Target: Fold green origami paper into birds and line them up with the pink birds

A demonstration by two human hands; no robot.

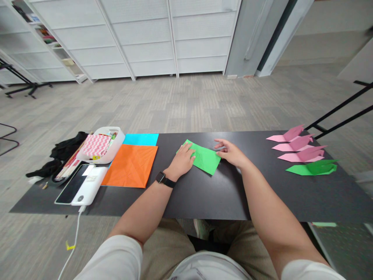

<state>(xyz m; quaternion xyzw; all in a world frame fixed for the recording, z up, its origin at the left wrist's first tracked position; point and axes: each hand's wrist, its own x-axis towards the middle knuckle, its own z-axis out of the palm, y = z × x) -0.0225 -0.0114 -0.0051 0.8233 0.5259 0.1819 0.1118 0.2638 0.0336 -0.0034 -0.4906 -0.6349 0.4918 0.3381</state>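
Note:
A folded sheet of green paper (206, 158) lies tilted on the dark table in front of me. My left hand (183, 159) rests flat on its left end, fingers stretched out over the paper. At the paper's right corner is my right hand (230, 153), its fingers apart and bent a little, with a fingertip at the edge. Further right stand several folded paper birds in a column: pink ones (303, 155) behind and a green one (316, 168) nearest me.
Left of my hands lie an orange paper stack (131, 166) and blue paper (142, 139). Beyond them are a white box (116, 149) with a pink zigzag packet (96, 146), a phone (72, 184), a white power bank (90, 186) on a cable, and black cloth (68, 146).

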